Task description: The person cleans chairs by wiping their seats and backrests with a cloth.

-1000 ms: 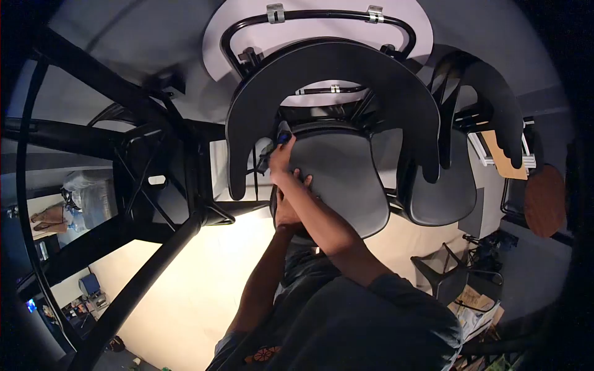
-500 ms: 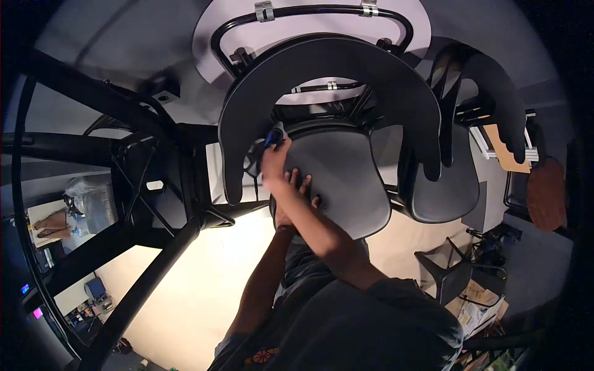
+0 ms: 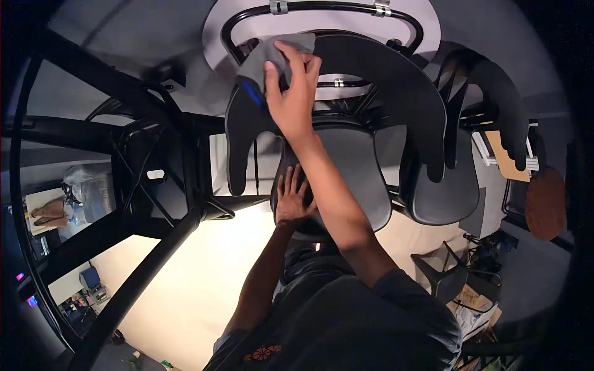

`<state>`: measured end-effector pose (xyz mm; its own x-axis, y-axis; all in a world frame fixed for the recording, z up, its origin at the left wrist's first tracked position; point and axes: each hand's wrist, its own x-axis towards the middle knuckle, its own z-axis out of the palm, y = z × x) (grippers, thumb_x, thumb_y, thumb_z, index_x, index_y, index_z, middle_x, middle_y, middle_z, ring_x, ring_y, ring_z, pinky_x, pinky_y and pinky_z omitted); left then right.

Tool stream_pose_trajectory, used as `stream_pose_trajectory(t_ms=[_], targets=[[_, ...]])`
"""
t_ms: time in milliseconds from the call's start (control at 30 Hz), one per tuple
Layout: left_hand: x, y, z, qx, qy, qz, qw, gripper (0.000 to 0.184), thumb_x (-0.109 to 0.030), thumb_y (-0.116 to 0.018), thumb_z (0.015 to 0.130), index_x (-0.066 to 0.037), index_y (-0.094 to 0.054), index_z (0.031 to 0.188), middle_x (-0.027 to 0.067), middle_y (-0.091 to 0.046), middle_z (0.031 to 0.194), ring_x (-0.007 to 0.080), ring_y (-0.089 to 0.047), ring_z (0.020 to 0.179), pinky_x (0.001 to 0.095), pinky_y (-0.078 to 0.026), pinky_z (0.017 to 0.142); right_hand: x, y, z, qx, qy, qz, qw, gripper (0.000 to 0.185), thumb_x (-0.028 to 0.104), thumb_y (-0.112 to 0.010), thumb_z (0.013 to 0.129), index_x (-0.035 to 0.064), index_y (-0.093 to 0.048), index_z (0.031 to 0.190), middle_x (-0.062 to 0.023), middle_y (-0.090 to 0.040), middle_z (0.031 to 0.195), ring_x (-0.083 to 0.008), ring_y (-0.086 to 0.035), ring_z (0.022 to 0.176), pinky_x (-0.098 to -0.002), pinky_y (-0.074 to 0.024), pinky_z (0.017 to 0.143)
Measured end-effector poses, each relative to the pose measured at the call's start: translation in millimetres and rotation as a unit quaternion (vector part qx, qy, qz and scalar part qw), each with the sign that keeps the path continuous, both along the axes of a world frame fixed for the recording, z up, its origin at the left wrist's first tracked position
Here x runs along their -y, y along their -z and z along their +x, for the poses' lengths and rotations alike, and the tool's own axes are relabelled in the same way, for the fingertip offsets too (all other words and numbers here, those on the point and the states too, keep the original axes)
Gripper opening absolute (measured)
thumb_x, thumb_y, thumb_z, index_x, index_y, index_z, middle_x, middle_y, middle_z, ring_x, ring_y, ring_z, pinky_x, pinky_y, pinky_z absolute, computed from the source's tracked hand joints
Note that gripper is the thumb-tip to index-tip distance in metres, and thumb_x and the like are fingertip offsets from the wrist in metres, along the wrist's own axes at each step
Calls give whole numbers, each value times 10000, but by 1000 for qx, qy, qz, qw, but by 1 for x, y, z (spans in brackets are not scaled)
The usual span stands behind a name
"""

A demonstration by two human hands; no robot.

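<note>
A black chair with a curved backrest (image 3: 377, 62) and a smooth dark seat (image 3: 352, 170) stands right in front of me. My right hand (image 3: 296, 96) presses a grey cloth (image 3: 260, 65) with a blue edge onto the upper left part of that backrest, its fingers bent over the fabric. Lower down, my left hand (image 3: 294, 199) lies flat with fingers spread on the left front part of the seat. My right forearm passes over the seat and hides some of it.
A similar black chair (image 3: 445, 191) stands close on the right. Behind the backrest is a white round panel (image 3: 340, 21) with a black tubular frame. Thick black frame bars (image 3: 139, 272) fill the left side. Another dark chair (image 3: 448, 278) and papers are at lower right.
My right hand has moved up with the cloth from the left inner side of the chair to the top left of the backrest. My left hand stays on the seat.
</note>
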<state>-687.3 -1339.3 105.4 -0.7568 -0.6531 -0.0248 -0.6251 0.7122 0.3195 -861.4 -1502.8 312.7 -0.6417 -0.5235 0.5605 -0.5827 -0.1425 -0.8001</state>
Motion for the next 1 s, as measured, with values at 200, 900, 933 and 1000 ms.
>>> stream_pose_trajectory(t_ms=[200,900,933,1000], targets=[[4,-2,-7,-35,-23,88,995,846,-604,-582,941,-114,-476,1622,196,-294,1751,419,-210,1631,593,-170,1302,-79,31,111,106,-179,66,976,521,175,-616,1016,159,-552,1533,-215,-525,1286,-347,-591,1034,-415,-522,780],[-3,7,-3,-31,-14,2,999,798,-592,-570,948,-189,-481,1631,164,-322,1752,385,-238,1631,602,-168,1290,-73,39,93,231,-284,104,925,414,38,-559,1028,0,-493,1434,-247,-595,1323,-404,-645,1152,-442,-520,989],[-2,9,0,13,3,-5,1000,801,-589,-569,946,-173,-489,1626,168,-313,1755,386,-228,1636,600,-159,1295,-47,41,75,168,-217,33,961,409,25,-563,1017,3,-499,1420,-224,-589,1298,-364,-619,1135,-425,-496,1000],[1,5,0,56,19,-14,998,805,-586,-569,944,-157,-496,1621,172,-305,1758,387,-217,1641,599,-150,1300,-20,36,52,98,-124,-34,987,404,0,-563,999,5,-504,1399,-199,-571,1280,-321,-583,1140,-405,-460,1023]])
